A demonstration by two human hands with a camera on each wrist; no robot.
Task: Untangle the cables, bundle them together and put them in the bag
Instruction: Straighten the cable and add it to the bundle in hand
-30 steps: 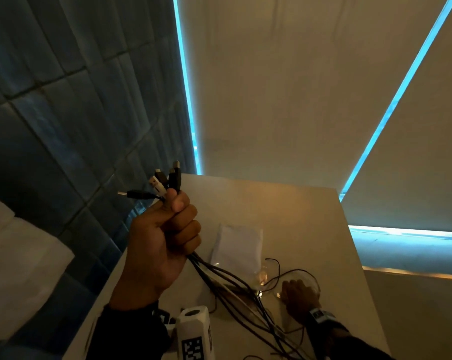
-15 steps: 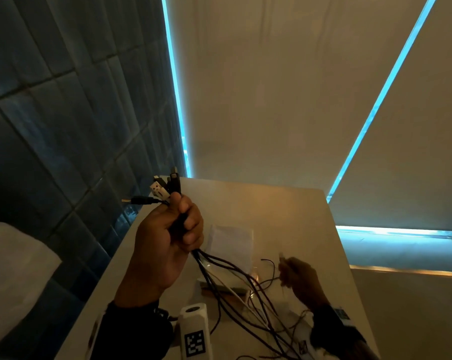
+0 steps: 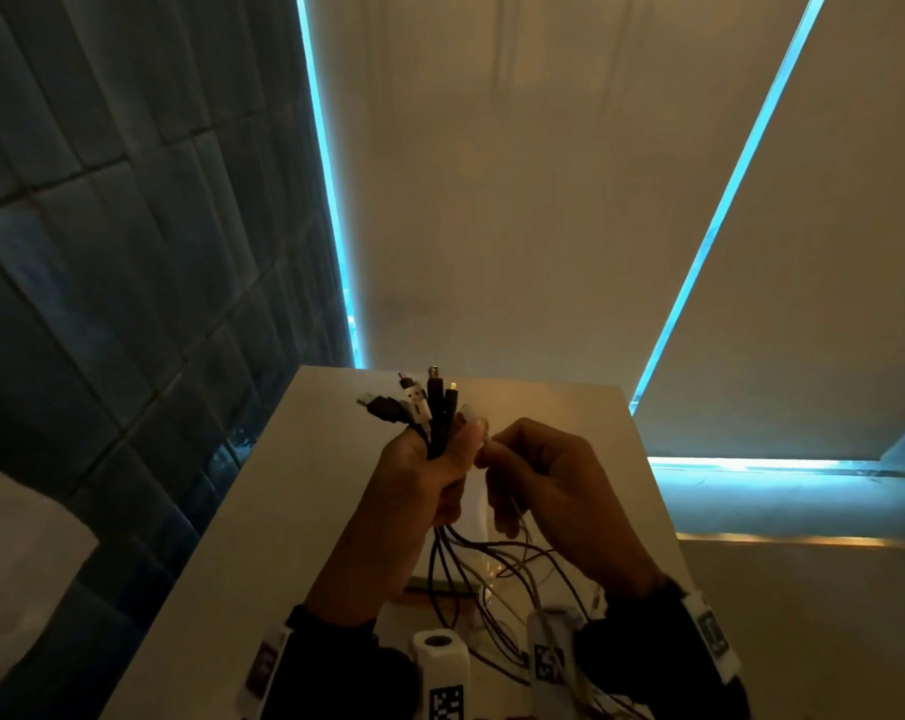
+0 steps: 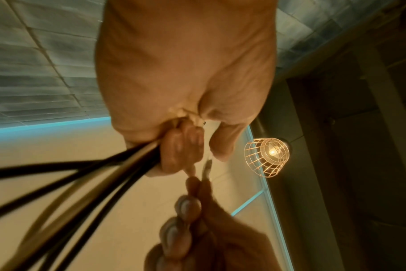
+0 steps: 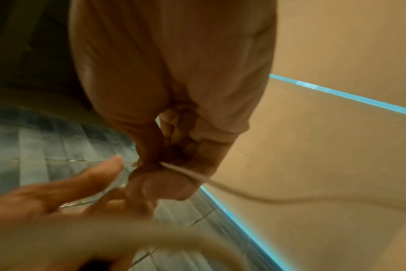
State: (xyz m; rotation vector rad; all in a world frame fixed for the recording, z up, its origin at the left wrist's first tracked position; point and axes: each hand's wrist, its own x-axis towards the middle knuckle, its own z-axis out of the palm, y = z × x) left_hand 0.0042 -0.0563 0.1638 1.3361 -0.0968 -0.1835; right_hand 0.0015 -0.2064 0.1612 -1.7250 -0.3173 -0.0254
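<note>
Left hand [image 3: 419,480] raised, fist gripping cables [image 3: 429,407], right hand [image 3: 538,485] beside, pinching thin cable [image 5: 192,175]

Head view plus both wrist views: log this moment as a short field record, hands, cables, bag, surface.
left hand: left hand grips the cable bundle, plug ends fanned upward
right hand: right hand pinches a thin pale cable beside the bundle
cable tails: hang from both hands down to the table
bag: pale flat shape under the hands, mostly hidden; identity uncertain
stage: ends being gathered, nothing bagged yet
</note>
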